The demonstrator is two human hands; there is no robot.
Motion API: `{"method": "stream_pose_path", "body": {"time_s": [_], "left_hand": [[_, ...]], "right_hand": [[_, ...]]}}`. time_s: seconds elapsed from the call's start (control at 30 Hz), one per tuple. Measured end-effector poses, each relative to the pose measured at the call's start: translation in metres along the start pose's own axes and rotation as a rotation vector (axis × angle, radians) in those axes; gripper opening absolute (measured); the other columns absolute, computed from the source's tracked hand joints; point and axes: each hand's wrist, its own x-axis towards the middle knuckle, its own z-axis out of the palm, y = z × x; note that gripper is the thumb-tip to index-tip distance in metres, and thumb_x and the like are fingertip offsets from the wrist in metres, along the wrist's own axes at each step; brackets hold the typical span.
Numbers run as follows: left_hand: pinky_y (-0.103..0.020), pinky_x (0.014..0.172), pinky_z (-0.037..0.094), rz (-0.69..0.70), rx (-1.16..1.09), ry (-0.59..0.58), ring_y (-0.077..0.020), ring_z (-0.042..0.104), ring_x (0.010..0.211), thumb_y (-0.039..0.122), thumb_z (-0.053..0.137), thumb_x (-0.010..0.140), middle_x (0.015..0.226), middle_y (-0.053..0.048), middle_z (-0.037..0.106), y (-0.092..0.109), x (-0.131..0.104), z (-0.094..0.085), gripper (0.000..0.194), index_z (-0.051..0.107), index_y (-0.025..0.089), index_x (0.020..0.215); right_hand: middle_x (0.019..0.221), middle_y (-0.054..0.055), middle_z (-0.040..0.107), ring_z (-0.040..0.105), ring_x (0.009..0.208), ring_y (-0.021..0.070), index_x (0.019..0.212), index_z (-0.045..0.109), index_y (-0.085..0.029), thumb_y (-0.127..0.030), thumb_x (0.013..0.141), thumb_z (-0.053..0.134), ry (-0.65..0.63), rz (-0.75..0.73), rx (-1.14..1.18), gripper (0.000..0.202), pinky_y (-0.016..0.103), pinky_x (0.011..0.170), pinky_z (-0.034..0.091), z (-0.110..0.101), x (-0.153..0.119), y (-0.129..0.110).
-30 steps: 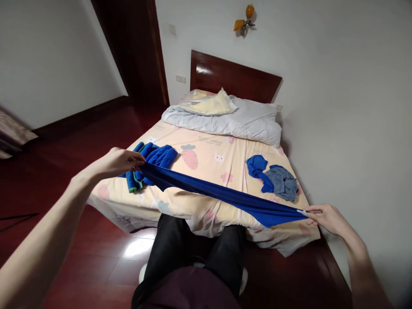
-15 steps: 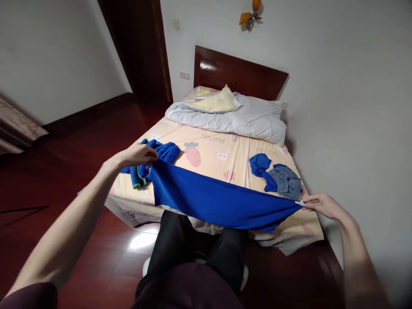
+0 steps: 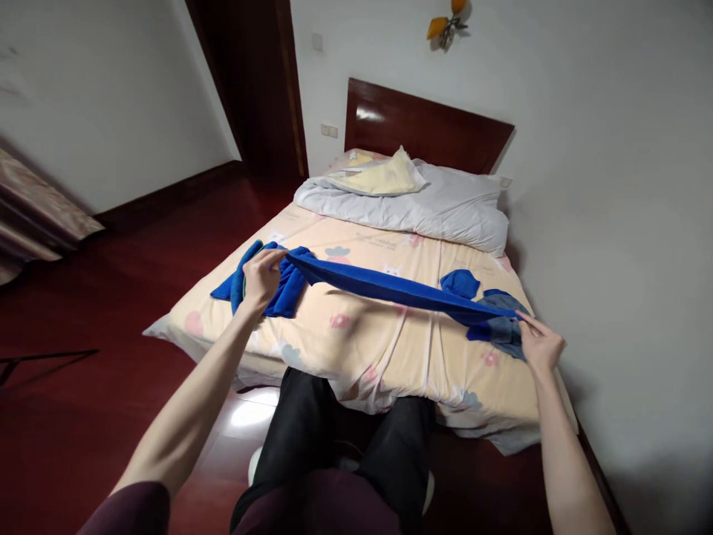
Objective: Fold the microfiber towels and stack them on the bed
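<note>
So, the left hand [image 3: 263, 279] has its fingers [image 3: 274, 255] pinched closed on one end of a blue cloth [image 3: 401, 292], and the right hand [image 3: 543, 343] has its fingers [image 3: 532, 322] pinched closed on the other end. Pretty much a two-handed stretch: the cloth runs long and narrow between them, sagging a bit in the middle, with the right end nearer the person. It's up in the air over the near half of the bed [image 3: 334, 353], and there's a soft shadow of it on the printed sheet.

Right behind the left hand, on the left side of the bed, sits a blue pile [image 3: 288, 291], bunched up, with a bit of green edging showing. Can't tell if the hand touches it. Over on the right side of the bed there's a crumpled blue rag [image 3: 460, 283], and a grey rag [image 3: 506, 333] next to it, partly hidden by the cloth and the right hand.

Further out, a pale quilt [image 3: 412, 212] is bunched across the far end of the bed, with a yellowish piece [image 3: 384, 179] lying on top. Past that is the dark wood headboard [image 3: 423, 122], and an orange lamp [image 3: 437, 28] on the wall above. The person's legs [image 3: 295, 423], in black trousers, are at the near edge of the bed, and some curtain [image 3: 38, 204] shows well off to its left.
</note>
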Motion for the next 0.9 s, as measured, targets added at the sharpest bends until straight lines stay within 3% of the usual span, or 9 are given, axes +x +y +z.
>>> {"method": "stream_pose_path", "body": {"time_s": [0.07,0.13,0.3,0.43,0.57,0.73,0.9], "left_hand": [[-0.035,0.092,0.06,0.014,-0.007,-0.001,-0.0219,0.076,0.1,0.022,0.049,0.097,0.109,-0.009,0.08,-0.017,-0.03,0.002,0.034,0.082,0.018,0.103],[-0.034,0.093,0.061,0.004,-0.003,-0.079,-0.0215,0.077,0.101,0.022,0.048,0.097,0.11,-0.009,0.08,-0.036,-0.063,0.004,0.035,0.082,0.018,0.102],[-0.036,0.096,0.061,-0.078,0.025,-0.417,-0.0233,0.076,0.101,0.022,0.042,0.092,0.112,-0.011,0.08,-0.084,-0.145,0.013,0.041,0.083,0.019,0.099],[-0.039,0.093,0.062,-0.144,0.11,-0.625,-0.0261,0.076,0.097,0.019,0.043,0.084,0.109,-0.013,0.08,-0.11,-0.19,0.019,0.042,0.082,0.018,0.098],[-0.04,0.09,0.062,-0.158,0.155,-0.713,-0.027,0.075,0.094,0.019,0.045,0.078,0.106,-0.013,0.079,-0.119,-0.21,0.022,0.041,0.081,0.018,0.097],[-0.046,0.095,0.058,-0.076,0.223,-0.745,-0.0323,0.068,0.105,0.02,0.048,0.08,0.097,-0.015,0.077,-0.113,-0.208,0.017,0.036,0.081,0.019,0.093],[-0.048,0.099,0.054,0.02,0.225,-0.793,-0.0346,0.065,0.113,0.021,0.05,0.086,0.094,-0.016,0.076,-0.111,-0.212,0.001,0.032,0.081,0.019,0.091]], "right_hand": [[0.111,0.018,0.081,0.079,0.102,0.0326,0.108,0.083,-0.01,-0.043,0.082,0.068,-0.012,-0.02,-0.001,0.045,0.047,0.101,0.063,0.007,-0.021,0.023],[0.111,0.018,0.081,0.079,0.1,0.0315,0.106,0.084,-0.01,-0.045,0.084,0.066,-0.047,-0.016,-0.025,0.045,0.046,0.1,0.063,0.015,-0.046,0.052],[0.112,0.018,0.08,0.079,0.104,0.0332,0.101,0.085,-0.013,-0.05,0.086,0.059,-0.245,0.024,-0.123,0.047,0.05,0.101,0.062,0.038,-0.118,0.123],[0.112,0.02,0.08,0.079,0.102,0.0345,0.093,0.085,-0.014,-0.045,0.084,0.054,-0.383,0.07,-0.146,0.045,0.052,0.099,0.063,0.052,-0.165,0.156],[0.113,0.018,0.08,0.079,0.102,0.0334,0.091,0.084,-0.015,-0.034,0.082,0.052,-0.424,0.12,-0.208,0.039,0.051,0.099,0.063,0.054,-0.19,0.172],[0.118,0.015,0.079,0.079,0.106,0.0314,0.096,0.085,-0.015,-0.031,0.085,0.05,-0.434,0.073,-0.268,0.039,0.048,0.101,0.063,0.044,-0.205,0.184],[0.118,0.013,0.08,0.076,0.115,0.03,0.098,0.085,-0.017,-0.034,0.09,0.049,-0.435,0.037,-0.294,0.041,0.046,0.106,0.061,0.027,-0.219,0.189]]}}
